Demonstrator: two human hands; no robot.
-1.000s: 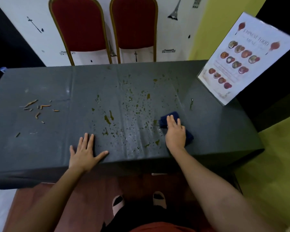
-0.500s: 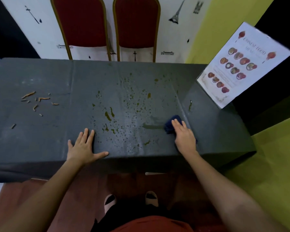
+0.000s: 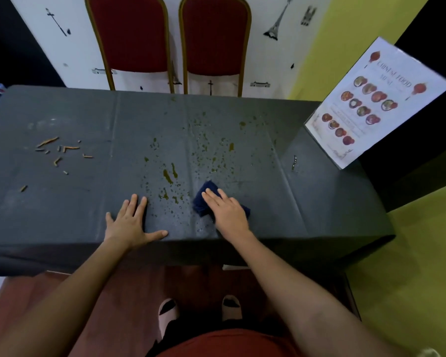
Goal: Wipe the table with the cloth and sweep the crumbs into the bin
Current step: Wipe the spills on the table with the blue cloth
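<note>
The table (image 3: 75, 215), draped in a dark grey cover, fills the middle of the head view. The right hand (image 3: 228, 215) lies flat, fingers stretched and pointing toward 11 o'clock, pressing a dark blue cloth (image 3: 204, 199) onto the surface near the front edge; the cloth shows past the fingertips on the 10 o'clock side and as a small corner at the hand's 3 o'clock side. The hand is spread open over the cloth, not curled around it.

The left hand (image 3: 130, 224) rests palm down on the bare cover just at 9 o'clock of the right one — fingers splayed, thumb stretched along the front edge, holding nothing.

Between and beyond the two hands the cover is dotted with wet droplets and yellowish-brown spills (image 3: 169, 176), spreading toward 12 o'clock as far as the back of the table. A single streak (image 3: 294, 161) sits apart toward 2 o'clock.

The crumbs (image 3: 59, 150) — short orange-brown sticks — lie scattered well off at 10 o'clock from the left hand, with one stray piece (image 3: 23, 188) nearer the left edge.

A laminated menu sheet (image 3: 371, 104) (pictures of dishes, text blurred) stands tilted at the table's right far corner. Two red chairs (image 3: 214, 37) with gold frames stand behind the far edge at 12 o'clock. No bin is in view.
</note>
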